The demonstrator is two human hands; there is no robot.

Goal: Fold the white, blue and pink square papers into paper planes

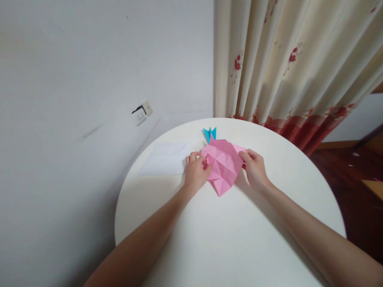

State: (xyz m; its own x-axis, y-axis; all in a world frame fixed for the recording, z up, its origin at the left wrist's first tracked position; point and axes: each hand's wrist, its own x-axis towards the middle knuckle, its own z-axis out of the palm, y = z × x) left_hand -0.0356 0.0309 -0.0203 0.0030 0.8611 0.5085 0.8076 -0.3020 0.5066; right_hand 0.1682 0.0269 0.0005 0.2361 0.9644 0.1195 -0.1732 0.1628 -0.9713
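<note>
A creased pink paper (224, 163), partly folded into facets, lies on the round white table (227, 239). My left hand (195, 172) pinches its left edge, fingers curled over the paper. My right hand (254, 167) grips its right corner between thumb and fingers. Behind the pink paper, a small blue folded paper piece (210, 134) pokes up with two points; its lower part is hidden by the pink sheet.
A white sheet of paper (166, 159) lies flat at the table's left. A grey wall with a socket (141, 113) stands behind. A cream curtain with red print (293, 67) hangs at the right, over dark wooden floor (359, 187).
</note>
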